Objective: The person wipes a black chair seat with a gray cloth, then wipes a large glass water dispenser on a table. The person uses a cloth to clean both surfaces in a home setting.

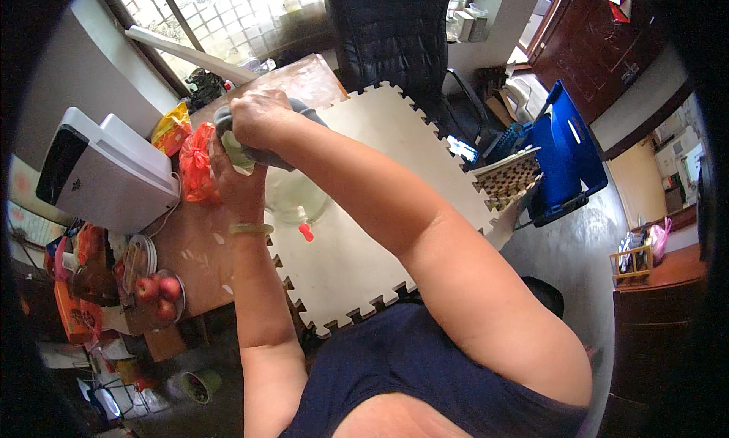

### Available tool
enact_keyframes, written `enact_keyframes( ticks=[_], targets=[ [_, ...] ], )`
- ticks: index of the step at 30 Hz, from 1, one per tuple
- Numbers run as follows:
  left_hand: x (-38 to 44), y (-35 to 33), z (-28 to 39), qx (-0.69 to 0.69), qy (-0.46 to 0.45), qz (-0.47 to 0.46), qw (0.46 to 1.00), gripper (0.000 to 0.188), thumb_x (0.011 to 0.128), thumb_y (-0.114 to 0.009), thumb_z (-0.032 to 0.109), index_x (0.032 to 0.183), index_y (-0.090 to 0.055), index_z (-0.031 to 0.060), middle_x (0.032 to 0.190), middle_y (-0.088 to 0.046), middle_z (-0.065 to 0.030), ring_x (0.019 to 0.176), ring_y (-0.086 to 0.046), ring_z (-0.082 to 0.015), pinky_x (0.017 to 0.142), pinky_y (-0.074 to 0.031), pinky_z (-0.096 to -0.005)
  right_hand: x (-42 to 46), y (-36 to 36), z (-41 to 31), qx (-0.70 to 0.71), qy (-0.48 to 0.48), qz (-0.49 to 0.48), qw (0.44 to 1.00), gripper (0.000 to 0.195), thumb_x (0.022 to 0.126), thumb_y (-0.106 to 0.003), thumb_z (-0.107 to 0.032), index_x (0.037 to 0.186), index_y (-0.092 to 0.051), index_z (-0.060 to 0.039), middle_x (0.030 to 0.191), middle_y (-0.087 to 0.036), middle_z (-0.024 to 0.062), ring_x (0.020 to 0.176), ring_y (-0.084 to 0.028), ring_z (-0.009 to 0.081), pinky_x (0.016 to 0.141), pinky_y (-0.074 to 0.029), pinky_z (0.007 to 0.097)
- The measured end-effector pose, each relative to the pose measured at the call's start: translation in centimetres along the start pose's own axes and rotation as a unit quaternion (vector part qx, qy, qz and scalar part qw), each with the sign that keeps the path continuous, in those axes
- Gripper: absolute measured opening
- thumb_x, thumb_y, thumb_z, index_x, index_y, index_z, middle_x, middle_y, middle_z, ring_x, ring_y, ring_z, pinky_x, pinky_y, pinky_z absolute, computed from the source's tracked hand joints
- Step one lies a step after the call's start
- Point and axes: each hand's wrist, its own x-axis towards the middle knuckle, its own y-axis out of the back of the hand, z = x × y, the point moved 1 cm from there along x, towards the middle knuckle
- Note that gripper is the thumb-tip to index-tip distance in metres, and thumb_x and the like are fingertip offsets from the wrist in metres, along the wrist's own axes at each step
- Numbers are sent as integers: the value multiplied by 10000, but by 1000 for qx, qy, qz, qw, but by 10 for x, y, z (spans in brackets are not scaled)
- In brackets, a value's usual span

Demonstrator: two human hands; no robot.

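Observation:
My left hand, with a pale green bangle on the wrist, grips a pale greenish, see-through vessel. My fingers and the cloth hide much of its shape. My right hand is closed on a grey cloth that wraps over and around the vessel's upper part. Below them, a clear round piece shows over the cream foam mat; whether it is joined to the held vessel, I cannot tell. A small red-tipped object lies at its near edge.
A red plastic bag, a yellow packet and a white appliance stand on the wooden table to the left. Nearer are apples on a plate. A black office chair stands beyond; a blue crate is to the right.

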Motion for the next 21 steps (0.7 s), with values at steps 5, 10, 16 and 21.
enact_keyframes(
  ticks=[5,10,16,21],
  targets=[
    [0,3,3,-9,32,-20,999,901,638,-809,331,1347,-364,-2,1326,-447,-227,1229,-434,-377,1026,-351,-438,16,3,-3,-3,-40,-50,998,322,788,-581,-264,1039,-698,-100,1087,-661,120,1035,-628,235,865,-475,338],
    [2,4,4,-11,28,-35,999,966,621,-828,380,1351,-352,-36,1362,-404,-254,1265,-403,-379,1049,-336,-429,31,2,-3,7,-40,-51,998,307,779,-567,-254,1000,-708,-95,1037,-668,144,1005,-637,246,865,-475,339],
    [1,3,6,-7,28,-21,999,966,624,-824,379,1354,-347,-37,1368,-399,-248,1271,-396,-377,1057,-323,-429,39,-2,-5,-5,-50,-33,998,317,800,-550,-283,1008,-707,-102,1049,-667,130,1018,-633,236,867,-472,336],
    [-3,-1,0,-14,31,-3,999,988,631,-814,377,1381,-310,-22,1375,-391,-248,1273,-388,-383,1054,-323,-430,29,-3,-9,-31,-16,-37,999,291,790,-573,-291,997,-716,-146,1038,-677,103,998,-643,209,836,-484,324]
  ],
)
